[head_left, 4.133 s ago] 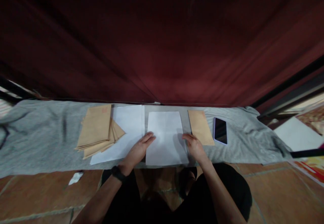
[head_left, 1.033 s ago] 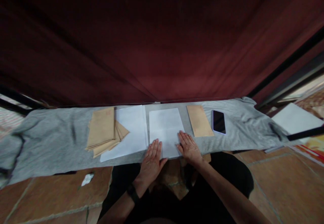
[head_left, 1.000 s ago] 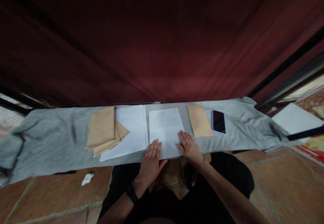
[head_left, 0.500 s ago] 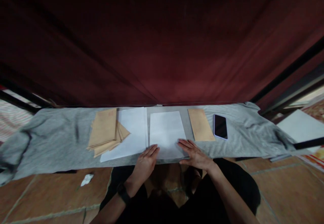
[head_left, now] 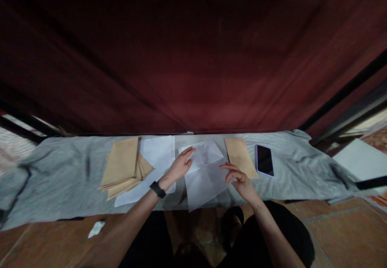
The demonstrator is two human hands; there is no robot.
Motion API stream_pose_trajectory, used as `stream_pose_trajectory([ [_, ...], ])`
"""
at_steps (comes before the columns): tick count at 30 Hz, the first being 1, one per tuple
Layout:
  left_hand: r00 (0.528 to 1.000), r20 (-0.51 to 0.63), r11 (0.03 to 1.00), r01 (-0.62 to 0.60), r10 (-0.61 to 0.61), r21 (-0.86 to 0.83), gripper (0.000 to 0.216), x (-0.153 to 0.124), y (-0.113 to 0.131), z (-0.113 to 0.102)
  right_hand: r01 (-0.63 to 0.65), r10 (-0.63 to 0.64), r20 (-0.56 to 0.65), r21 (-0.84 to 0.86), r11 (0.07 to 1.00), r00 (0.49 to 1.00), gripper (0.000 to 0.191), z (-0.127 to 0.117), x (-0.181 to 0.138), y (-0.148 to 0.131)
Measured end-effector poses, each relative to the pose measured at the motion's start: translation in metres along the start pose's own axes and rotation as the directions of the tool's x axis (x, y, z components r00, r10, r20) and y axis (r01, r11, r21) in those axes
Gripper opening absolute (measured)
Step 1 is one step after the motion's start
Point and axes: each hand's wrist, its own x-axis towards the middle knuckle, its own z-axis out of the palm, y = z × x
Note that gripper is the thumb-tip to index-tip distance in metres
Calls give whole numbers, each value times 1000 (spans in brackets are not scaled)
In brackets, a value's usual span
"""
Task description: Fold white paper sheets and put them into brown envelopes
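A white sheet [head_left: 205,175] is lifted and bent over the grey cloth [head_left: 60,175], and its near corner hangs past the cloth's front edge. My left hand [head_left: 180,165], with a black band on the wrist, grips the sheet's far left part between fingers and thumb. My right hand [head_left: 237,178] pinches the sheet's right edge. A single brown envelope [head_left: 240,157] lies just right of the sheet. Left of my left hand lie a pile of white paper [head_left: 159,151] and a fanned stack of brown envelopes [head_left: 121,167].
A dark phone [head_left: 264,160] lies face up right of the single envelope. A dark red curtain [head_left: 193,58] hangs behind the cloth. A white scrap [head_left: 96,228] lies on the tiled floor [head_left: 347,235]. A white board [head_left: 353,159] sits at the far right.
The white sheet lay flat under both palms; now both hands have gripped it and raised it off the cloth, bending it. My left hand moved farther from me, to the sheet's far edge.
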Motion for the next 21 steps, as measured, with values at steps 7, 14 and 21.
stream_pose_trajectory([
  [7, 929, 314, 965, -123, 195, -233, 72, 60, 46, 23, 48, 63, -177, 561, 826, 982, 22, -22, 7, 4],
  [14, 901, 374, 927, -72, 219, -369, 38, 62, 52, 37, -14, 147, -193, 560, 829, 970, 26, -30, 9, 3],
  [21, 931, 117, 928, -321, 346, -188, 33, 89, 75, 12, 49, 139, -293, 552, 833, 946, 26, -26, 10, -3],
])
